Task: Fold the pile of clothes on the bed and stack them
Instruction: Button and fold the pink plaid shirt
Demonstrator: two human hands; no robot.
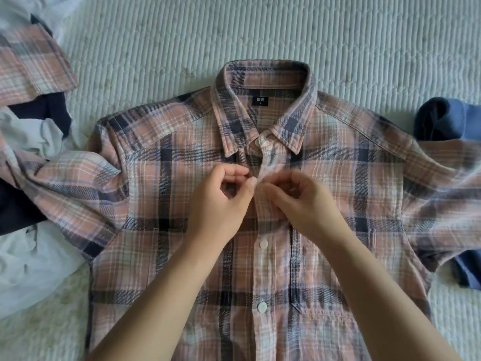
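A pink and navy plaid shirt lies front-up on the bed, collar away from me and sleeves spread to both sides. My left hand and my right hand meet at the button placket just below the collar. Each hand pinches the placket fabric between thumb and fingertips. The button under my fingers is hidden. Three other white buttons show along the placket, one at the collar and two lower down.
A loose pile of clothes lies at the left: white fabric, a dark navy piece and another plaid piece. A blue garment sits at the right, partly under the shirt's sleeve. The ribbed pale bedspread stretches beyond the collar.
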